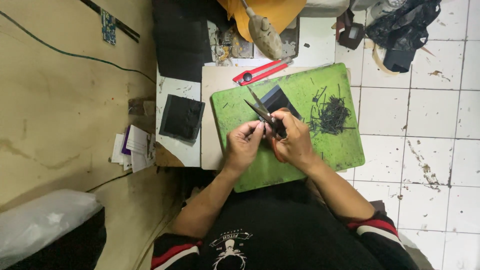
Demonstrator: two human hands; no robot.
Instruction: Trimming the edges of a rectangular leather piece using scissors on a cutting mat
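A small piece of black sheet material (264, 128) sits pinched between the person's two hands, over the middle of the scuffed green cutting mat (240, 107); it is mostly hidden by the fingers, so its shape is hard to tell. The right hand (292, 140) is closed around a pair of scissors with dark blades and orange handles (261, 107), blades parted and pointing up and away from the body. The left hand (244, 145) grips the piece at its near edge, fingers clenched on it. This looks to me like trimming in mid-cut; the next snip calls for the left hand to feed the piece squarely between the blades.

Just beyond the hands lies a larger black folded sheet (276, 97), and to the right a heap of thin black offcut slivers (332, 114). A red utility knife (262, 71) rests past the mat's far edge.
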